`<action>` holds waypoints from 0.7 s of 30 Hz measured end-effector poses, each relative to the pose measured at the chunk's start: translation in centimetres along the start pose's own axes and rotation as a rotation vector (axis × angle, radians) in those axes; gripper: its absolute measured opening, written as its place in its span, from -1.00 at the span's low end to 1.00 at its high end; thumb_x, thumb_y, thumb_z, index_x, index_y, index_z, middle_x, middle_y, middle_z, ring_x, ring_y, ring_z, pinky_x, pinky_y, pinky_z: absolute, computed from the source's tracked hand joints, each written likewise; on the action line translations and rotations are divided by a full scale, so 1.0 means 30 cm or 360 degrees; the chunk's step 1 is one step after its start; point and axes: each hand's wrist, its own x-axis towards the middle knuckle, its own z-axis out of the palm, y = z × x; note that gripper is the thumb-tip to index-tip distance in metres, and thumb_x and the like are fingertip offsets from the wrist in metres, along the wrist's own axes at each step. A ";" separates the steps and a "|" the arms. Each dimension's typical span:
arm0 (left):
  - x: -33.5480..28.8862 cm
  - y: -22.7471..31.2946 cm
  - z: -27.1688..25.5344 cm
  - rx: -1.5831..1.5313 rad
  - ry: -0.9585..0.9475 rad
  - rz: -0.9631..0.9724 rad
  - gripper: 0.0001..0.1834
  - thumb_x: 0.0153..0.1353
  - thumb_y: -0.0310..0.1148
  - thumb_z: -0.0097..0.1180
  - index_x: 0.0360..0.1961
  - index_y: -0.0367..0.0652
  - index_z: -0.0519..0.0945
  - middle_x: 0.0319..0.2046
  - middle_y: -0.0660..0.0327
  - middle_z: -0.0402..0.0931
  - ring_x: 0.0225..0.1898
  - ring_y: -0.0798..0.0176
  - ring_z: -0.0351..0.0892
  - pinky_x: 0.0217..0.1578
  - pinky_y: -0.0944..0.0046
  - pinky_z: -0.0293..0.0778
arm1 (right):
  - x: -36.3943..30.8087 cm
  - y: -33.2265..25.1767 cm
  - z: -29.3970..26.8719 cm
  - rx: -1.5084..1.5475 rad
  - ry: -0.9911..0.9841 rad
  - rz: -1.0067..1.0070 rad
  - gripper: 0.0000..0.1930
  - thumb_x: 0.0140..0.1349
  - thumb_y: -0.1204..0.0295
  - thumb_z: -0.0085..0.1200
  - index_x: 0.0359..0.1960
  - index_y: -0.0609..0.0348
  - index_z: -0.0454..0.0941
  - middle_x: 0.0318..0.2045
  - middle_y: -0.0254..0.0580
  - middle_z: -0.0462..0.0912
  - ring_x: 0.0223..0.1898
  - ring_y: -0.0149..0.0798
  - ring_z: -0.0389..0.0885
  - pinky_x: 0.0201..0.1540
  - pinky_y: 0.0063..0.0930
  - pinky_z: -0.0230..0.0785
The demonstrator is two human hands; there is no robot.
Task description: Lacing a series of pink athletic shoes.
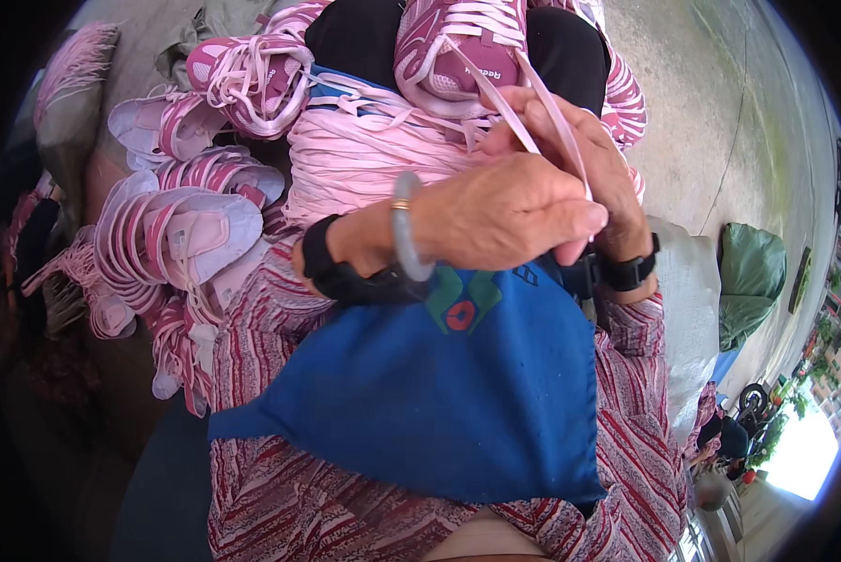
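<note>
Shoe in work: pink-and-maroon sneaker (460,80), top centre, between two black-trousered knees (566,56), toe toward the wearer, far end cut off by the upper edge. Two strands of pale pink lace (553,110) run from it to the hands.

Left hand (495,211), grey bangle (406,225) on wrist, reaches across to the right; thumb and fingers pinch the lace. Right hand (598,155) sits behind it, fingers half curled next to the strands. Left hand blocks part of it, so can't tell if those fingers grip or just touch.

Clutter: thick bundle of pink laces (374,155) on the lap, just short of the sneaker, left forearm close by. Laced sneaker (257,84) beside the left knee. Heap of pink-and-white shoes (182,229) crowds the left side. More striped pink footwear (624,103) beside the right knee, partly hidden.

Blue apron (449,393) covers the front of the body. Right side: whitish plastic sack (680,323) near the right arm, green bag (750,281) past it. Fringed bunch of laces (76,61) far left.
</note>
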 end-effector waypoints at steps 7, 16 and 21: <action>-0.083 -0.050 -0.079 0.0195 -0.0143 0.0018 -0.58 0.34 -0.16 -0.14 -0.50 -0.24 0.57 -0.51 0.23 0.51 -0.44 0.33 0.50 -0.33 0.37 0.39 | 0.082 0.051 -0.010 0.1151 -0.0225 0.0114 -0.73 0.38 0.30 -0.11 -0.20 0.32 0.42 -0.72 -0.56 0.14 -0.69 -0.56 0.19 -0.48 -0.56 0.38; -0.528 0.034 -0.566 -0.0855 0.2022 0.0843 -0.68 0.32 -0.38 -0.14 -0.57 -0.25 0.46 0.02 -0.12 0.39 0.28 -0.20 0.10 0.36 -0.26 -0.25 | 0.167 0.047 -0.257 0.1563 -0.0157 0.0003 -0.82 0.42 0.45 -0.26 -0.24 0.34 0.31 -0.70 -0.51 0.07 -0.74 -0.58 0.00 -0.77 -0.71 -0.05; -0.804 0.073 -0.772 -0.1332 0.1513 0.1252 -0.79 0.18 -0.50 -0.09 -0.60 -0.24 0.43 -0.17 -0.03 0.44 0.24 -0.29 0.14 0.31 -0.43 -0.34 | 0.120 0.039 -0.294 0.1679 -0.0174 -0.0258 -0.81 0.41 0.41 -0.22 -0.27 0.31 0.32 -0.74 -0.53 0.08 -0.78 -0.61 -0.04 -0.80 -0.71 -0.09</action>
